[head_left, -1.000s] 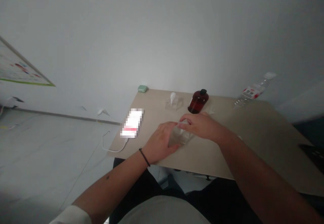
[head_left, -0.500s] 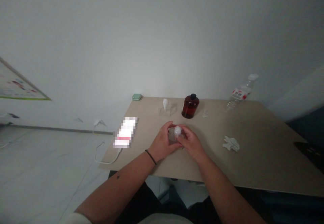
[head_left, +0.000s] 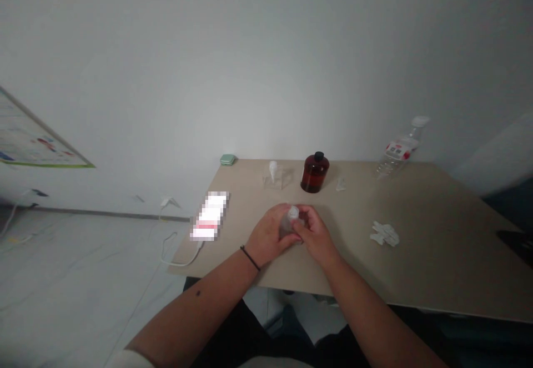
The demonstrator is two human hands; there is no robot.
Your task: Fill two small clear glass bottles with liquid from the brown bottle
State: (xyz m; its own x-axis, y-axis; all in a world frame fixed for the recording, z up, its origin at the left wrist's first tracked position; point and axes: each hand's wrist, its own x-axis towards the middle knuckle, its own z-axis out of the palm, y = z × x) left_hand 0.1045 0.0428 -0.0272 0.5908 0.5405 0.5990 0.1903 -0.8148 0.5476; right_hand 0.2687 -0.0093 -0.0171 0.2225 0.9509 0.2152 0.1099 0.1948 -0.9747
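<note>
Both my hands are closed round a small clear bottle [head_left: 286,222] with a whitish cap [head_left: 293,212], low over the front middle of the table. My left hand [head_left: 270,233] wraps the bottle's left side. From the right, my right hand [head_left: 315,231] holds it, the thumb up against the base of the cap. The fingers hide much of the bottle's body. Behind my hands stands a clear box-like holder [head_left: 268,182] with a white pointed nozzle [head_left: 273,171] in it. To its right is a dark brown bottle [head_left: 314,174] with a black cap.
A lit phone [head_left: 210,216] on a white cable [head_left: 187,264] lies at the table's left. Crumpled tissue [head_left: 385,234] lies to the right. A clear water bottle [head_left: 397,150] and a small clear plastic piece [head_left: 341,184] stand farther back. A green case [head_left: 227,160] sits at the back left corner.
My left fingers have closed farther round the small bottle, covering more of its far side. My right hand keeps its hold. The whole view has shifted slightly.
</note>
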